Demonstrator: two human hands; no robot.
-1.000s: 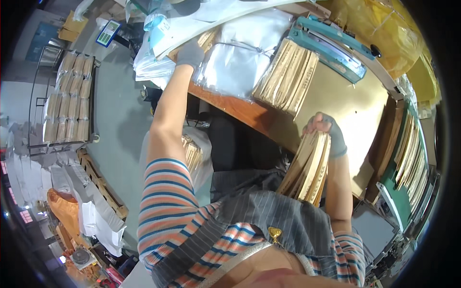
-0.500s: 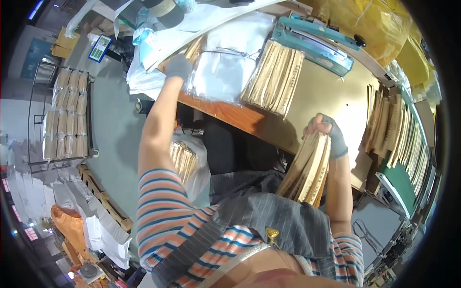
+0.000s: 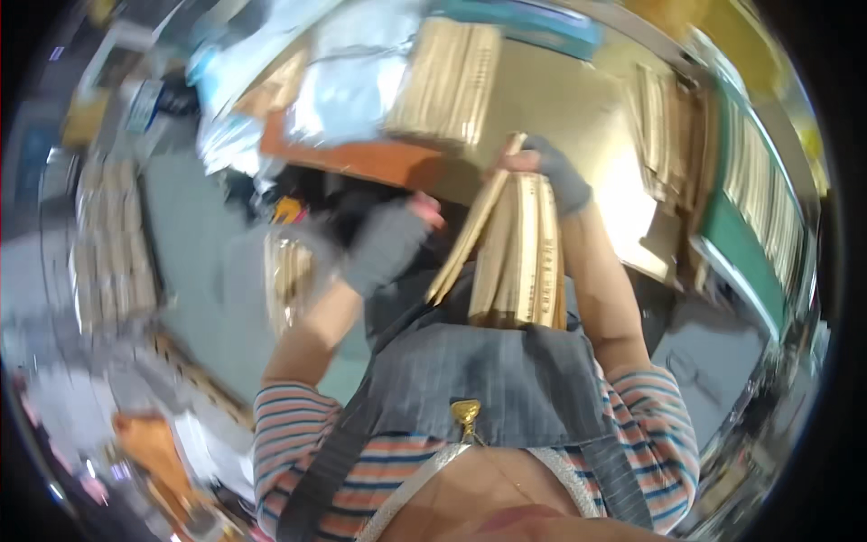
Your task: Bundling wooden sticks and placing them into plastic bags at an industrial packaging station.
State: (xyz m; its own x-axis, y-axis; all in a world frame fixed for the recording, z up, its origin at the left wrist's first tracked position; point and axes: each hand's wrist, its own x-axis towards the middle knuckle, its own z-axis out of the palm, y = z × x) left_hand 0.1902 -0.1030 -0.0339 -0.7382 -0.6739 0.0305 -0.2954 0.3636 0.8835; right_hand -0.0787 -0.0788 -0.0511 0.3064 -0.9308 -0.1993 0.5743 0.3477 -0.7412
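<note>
My right hand (image 3: 553,176), in a grey fingerless glove, grips the upper end of a bundle of flat tan packets (image 3: 517,257). The bundle hangs in front of my apron, its lower ends fanned apart, and one packet splays out to the left. My left hand (image 3: 393,242), gloved the same way, is in the air left of the bundle, apart from it. It is smeared by motion, so its grip does not show. Beyond the hands, a wrapped stack of similar packets (image 3: 444,81) lies on the table beside clear plastic bags (image 3: 348,86).
A teal sealing device (image 3: 533,25) stands at the table's back. Upright tan packets (image 3: 664,126) and a green tray (image 3: 745,262) are on the right. Lower left is a plastic bag of packets (image 3: 289,275); a rack of wrapped bundles (image 3: 113,244) stands far left.
My left hand has come back from the plastic bags on the table toward my body. The bundle in my right hand has moved left in the view. The whole view has shifted and blurred.
</note>
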